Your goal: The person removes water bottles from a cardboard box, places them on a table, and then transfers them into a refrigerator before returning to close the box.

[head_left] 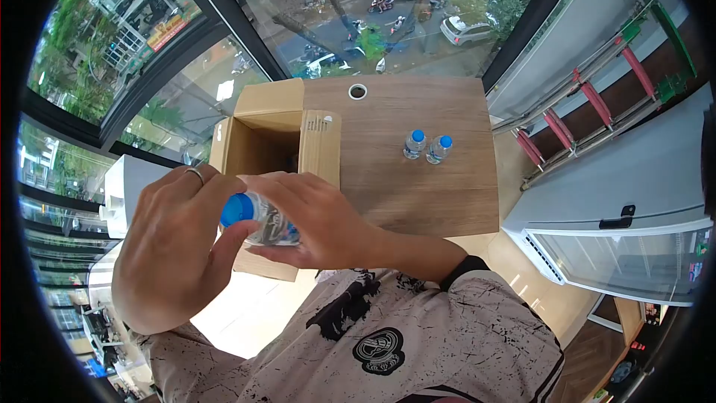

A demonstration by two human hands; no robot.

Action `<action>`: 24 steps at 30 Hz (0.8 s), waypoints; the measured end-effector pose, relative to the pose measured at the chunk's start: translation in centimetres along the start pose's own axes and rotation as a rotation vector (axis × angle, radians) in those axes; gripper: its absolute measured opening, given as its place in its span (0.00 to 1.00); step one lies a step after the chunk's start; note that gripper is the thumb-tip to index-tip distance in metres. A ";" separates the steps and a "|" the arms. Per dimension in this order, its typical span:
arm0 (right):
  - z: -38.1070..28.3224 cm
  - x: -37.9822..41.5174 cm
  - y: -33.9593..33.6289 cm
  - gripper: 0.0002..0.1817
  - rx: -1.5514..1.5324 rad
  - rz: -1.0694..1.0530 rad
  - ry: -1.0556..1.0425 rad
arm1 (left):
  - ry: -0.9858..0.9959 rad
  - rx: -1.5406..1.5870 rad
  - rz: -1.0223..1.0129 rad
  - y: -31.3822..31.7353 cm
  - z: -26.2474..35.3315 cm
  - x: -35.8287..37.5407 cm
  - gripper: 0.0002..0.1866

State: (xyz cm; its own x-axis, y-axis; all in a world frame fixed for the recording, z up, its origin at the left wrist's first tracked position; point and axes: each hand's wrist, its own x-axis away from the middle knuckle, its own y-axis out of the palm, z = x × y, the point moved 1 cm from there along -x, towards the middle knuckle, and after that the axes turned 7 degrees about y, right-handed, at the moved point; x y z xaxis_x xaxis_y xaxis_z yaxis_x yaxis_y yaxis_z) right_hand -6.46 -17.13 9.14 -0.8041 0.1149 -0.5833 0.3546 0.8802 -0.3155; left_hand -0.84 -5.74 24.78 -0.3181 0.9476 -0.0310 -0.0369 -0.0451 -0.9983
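Note:
A clear plastic bottle with a blue cap (271, 222) is held on its side between my two hands, above the near side of an open cardboard box (321, 151). My left hand (175, 227), with a ring on one finger, has its thumb and fingers closed round the capped end. Round the bottle's body wrap the fingers of my right hand (321, 220). Two similar bottles with blue caps, a left one (414, 145) and a right one (439, 150), stand side by side on the wooden table (373, 194). The box's inside is dark and mostly hidden.
A round hole (358, 92) is near the table's far edge. Large windows rise behind the table, with a street below. At the right are a folded ladder (589, 101) with red steps and a white cabinet (589, 194). White furniture stands left of the box.

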 end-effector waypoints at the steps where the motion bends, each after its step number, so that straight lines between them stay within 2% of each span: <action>1: 0.0 0.2 -0.1 0.40 -0.087 0.000 0.031 | -0.005 0.001 -0.005 -0.1 0.0 -0.4 0.15; 3: 0.4 1.6 -1.8 0.40 -0.103 0.017 0.054 | -0.012 0.349 -0.058 0.0 0.1 -1.5 0.15; 4: 0.7 2.6 -3.1 0.39 -0.112 0.042 0.077 | -0.054 0.686 -0.036 0.9 -0.6 -2.0 0.14; 5: 1.1 4.0 -4.3 0.38 -0.121 0.091 0.115 | -0.067 0.947 0.090 3.0 -2.2 -2.3 0.17; 6: 1.8 5.5 -5.5 0.36 -0.125 0.142 0.153 | -0.104 0.994 0.184 4.6 -3.8 -3.0 0.14; 7: 2.9 7.3 -6.8 0.35 -0.108 0.175 0.193 | -0.271 1.036 0.166 6.7 -5.6 -3.6 0.12; 8: 4.1 9.4 -7.8 0.34 -0.089 0.207 0.237 | -0.338 0.987 0.121 10.5 -8.3 -3.9 0.10; 10: 7.0 14.2 -9.2 0.32 -0.062 0.296 0.538 | -0.417 0.979 -0.138 19.2 -13.6 -2.9 0.09; 11: 8.9 17.0 -9.8 0.32 -0.005 0.330 0.658 | -0.479 0.848 -0.343 24.2 -16.7 -1.9 0.13; 13: 13.0 21.9 -10.3 0.32 0.023 0.432 0.861 | -0.349 0.396 -0.665 34.1 -21.4 -0.4 0.18; 15: 17.4 26.4 -10.4 0.33 -0.006 0.513 0.950 | 0.012 0.404 -0.710 41.9 -22.6 -0.3 0.23; 17: 21.6 29.9 -10.5 0.32 0.202 0.621 1.015 | 0.032 0.479 -0.736 44.9 -21.9 -0.3 0.23; 20: 24.1 30.0 -10.7 0.32 0.368 0.730 0.953 | -0.098 0.513 -0.753 46.4 -20.5 1.6 0.24; 24: 27.2 28.5 -11.4 0.33 0.422 0.797 0.995 | -0.184 0.526 -0.754 46.8 -19.7 2.8 0.24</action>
State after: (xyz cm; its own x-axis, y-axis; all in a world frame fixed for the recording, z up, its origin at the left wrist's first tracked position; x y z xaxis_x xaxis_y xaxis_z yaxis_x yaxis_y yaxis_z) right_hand -20.47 -36.43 -24.21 -0.2494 0.9683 0.0167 0.8593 0.2292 -0.4572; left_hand 15.23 1.09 -22.98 -0.1792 0.7219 0.6684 -0.7040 0.3805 -0.5996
